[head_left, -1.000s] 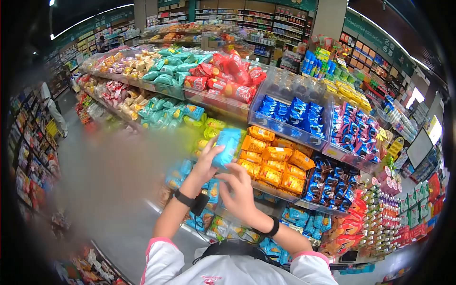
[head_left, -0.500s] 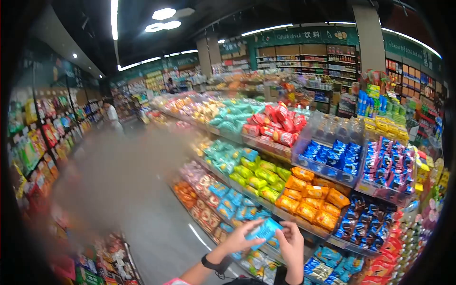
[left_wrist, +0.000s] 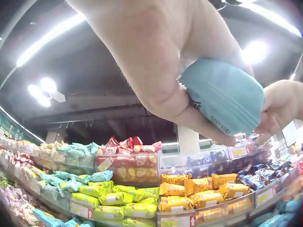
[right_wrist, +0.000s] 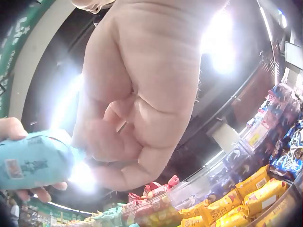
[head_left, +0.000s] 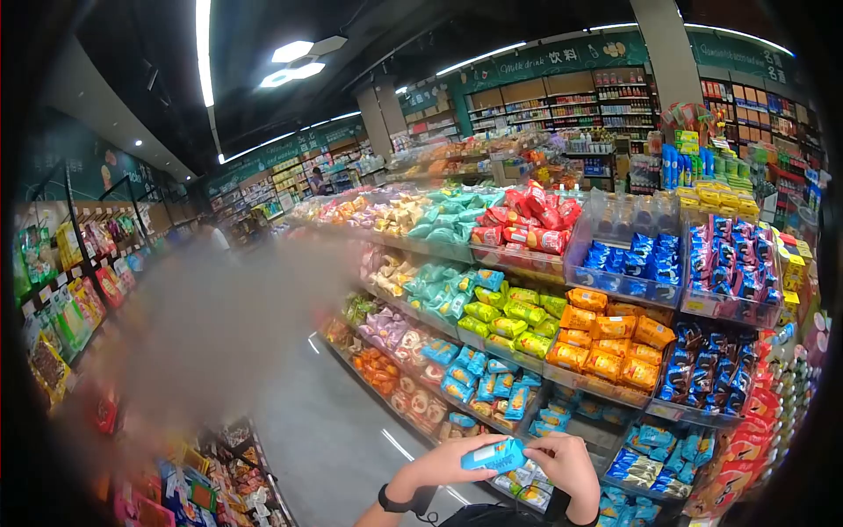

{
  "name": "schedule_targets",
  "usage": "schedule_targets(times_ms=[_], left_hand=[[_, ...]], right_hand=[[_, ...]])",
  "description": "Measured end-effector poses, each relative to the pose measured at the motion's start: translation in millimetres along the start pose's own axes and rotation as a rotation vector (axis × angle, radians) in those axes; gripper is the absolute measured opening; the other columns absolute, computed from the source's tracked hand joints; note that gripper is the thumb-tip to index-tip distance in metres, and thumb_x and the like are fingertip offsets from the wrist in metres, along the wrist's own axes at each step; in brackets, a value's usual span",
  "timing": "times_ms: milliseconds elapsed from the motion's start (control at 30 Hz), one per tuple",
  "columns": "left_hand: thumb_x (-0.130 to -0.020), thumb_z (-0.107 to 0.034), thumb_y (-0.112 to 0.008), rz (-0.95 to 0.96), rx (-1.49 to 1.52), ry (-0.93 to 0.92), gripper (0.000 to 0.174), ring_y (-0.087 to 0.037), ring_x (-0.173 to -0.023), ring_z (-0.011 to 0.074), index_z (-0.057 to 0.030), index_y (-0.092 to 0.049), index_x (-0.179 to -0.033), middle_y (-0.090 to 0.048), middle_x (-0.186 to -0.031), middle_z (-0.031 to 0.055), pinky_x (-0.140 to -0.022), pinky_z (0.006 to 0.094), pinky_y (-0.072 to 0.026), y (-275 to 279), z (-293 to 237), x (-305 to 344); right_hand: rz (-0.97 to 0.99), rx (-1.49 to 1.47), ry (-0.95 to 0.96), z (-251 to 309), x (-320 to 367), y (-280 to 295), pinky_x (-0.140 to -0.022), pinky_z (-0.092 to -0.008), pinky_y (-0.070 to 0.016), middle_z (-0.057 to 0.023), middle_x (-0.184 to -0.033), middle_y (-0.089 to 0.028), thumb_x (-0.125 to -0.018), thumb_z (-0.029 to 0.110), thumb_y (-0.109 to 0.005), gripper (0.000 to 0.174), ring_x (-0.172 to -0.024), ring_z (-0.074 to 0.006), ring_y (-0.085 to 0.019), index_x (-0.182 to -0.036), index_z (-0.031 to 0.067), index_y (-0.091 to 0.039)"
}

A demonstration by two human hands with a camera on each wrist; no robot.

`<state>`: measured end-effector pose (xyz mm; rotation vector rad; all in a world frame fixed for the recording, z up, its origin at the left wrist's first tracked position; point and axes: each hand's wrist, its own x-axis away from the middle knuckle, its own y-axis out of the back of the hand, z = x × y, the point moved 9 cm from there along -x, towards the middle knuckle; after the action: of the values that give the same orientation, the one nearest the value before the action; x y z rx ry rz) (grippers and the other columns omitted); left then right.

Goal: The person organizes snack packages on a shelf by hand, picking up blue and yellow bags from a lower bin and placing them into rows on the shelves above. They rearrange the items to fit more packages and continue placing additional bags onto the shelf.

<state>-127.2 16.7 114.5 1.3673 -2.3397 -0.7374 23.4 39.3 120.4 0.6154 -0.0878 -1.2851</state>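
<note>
A light blue snack packet [head_left: 493, 456] is held up in front of the body, above the lower shelves. My left hand [head_left: 445, 460] grips it from the left side, thumb and fingers wrapped round its body. At the packet's right end, my right hand [head_left: 569, 465] pinches the wrapper edge between thumb and curled fingers. From the left wrist, the plump side of the packet [left_wrist: 227, 97] shows its printing and back seam. The right wrist view shows my right hand [right_wrist: 142, 104] with bent fingers at the packet's end; the pinched edge is partly hidden by glare.
Tiered clear bins hold wrapped snacks: orange packets [head_left: 613, 338], yellow-green packets [head_left: 518, 314], red packets [head_left: 531, 224] and dark blue ones [head_left: 707, 369]. Blue packets [head_left: 492, 378] lie on a lower shelf. A grey floor aisle [head_left: 325, 422] runs at left, beside a blurred patch.
The head view has swung up and left, so the hands now appear lower. My right hand has moved from apart from the packet to pinching its end.
</note>
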Motion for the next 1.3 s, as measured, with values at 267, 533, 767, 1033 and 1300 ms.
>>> schedule_targets(times_ms=[267, 533, 767, 1033, 1300], left_hand=[[-0.082, -0.024, -0.061, -0.177, -0.136, -0.036, 0.050, -0.056, -0.100, 0.0289, -0.0114, -0.043, -0.127, -0.057, -0.111, 0.0147, -0.084, 0.0335, -0.0436, 46, 56, 94], [-0.071, -0.021, -0.072, -0.399, -0.213, -0.025, 0.063, -0.052, -0.104, 0.0342, -0.0065, -0.041, -0.124, -0.054, -0.113, 0.0174, -0.087, 0.0381, -0.0431, 74, 71, 166], [-0.066, -0.005, -0.067, -0.463, -0.136, -0.102, 0.053, -0.051, -0.103, 0.0312, -0.0091, -0.051, -0.116, -0.050, -0.113, 0.0146, -0.085, 0.0371, -0.0431, 88, 96, 210], [-0.059, -0.010, -0.077, -0.424, -0.040, -0.052, 0.050, -0.055, -0.096, 0.0268, -0.0083, -0.058, -0.105, -0.055, -0.103, 0.0096, -0.083, 0.0330, -0.0446, 94, 117, 233], [-0.061, -0.013, -0.081, -0.242, 0.218, -0.120, 0.055, -0.058, -0.095, 0.0181, -0.0041, -0.052, -0.107, -0.057, -0.105, 0.0090, -0.083, 0.0316, -0.0470, 62, 128, 214]], right_hand=[[0.274, -0.020, 0.156, 68, 5, -114, -0.067, -0.0380, -0.0450, -0.0169, -0.079, -0.056, -0.078, 0.010, -0.058, 0.013, -0.075, -0.0355, -0.055, -0.084, -0.0011, -0.059], [0.209, -0.017, 0.232, 128, 13, -187, -0.060, -0.0348, -0.0454, -0.0143, -0.073, -0.055, -0.078, 0.011, -0.059, 0.013, -0.065, -0.0287, -0.056, -0.081, -0.0015, -0.057], [0.396, -0.098, 0.235, 137, 45, -222, -0.074, -0.0338, -0.0465, -0.0130, -0.089, -0.057, -0.081, 0.014, -0.059, 0.016, -0.082, -0.0282, -0.058, -0.090, 0.0003, -0.058], [0.193, 0.240, -0.095, 81, 80, -194, -0.071, -0.0358, -0.0458, -0.0176, -0.087, -0.057, -0.082, 0.020, -0.059, 0.023, -0.081, -0.0327, -0.056, -0.094, 0.0001, -0.057], [0.487, -0.159, -0.262, 56, 83, -260, -0.070, -0.0327, -0.0499, -0.0188, -0.104, -0.059, -0.089, 0.037, -0.050, 0.051, -0.084, -0.0243, -0.062, -0.121, -0.0011, -0.042]])
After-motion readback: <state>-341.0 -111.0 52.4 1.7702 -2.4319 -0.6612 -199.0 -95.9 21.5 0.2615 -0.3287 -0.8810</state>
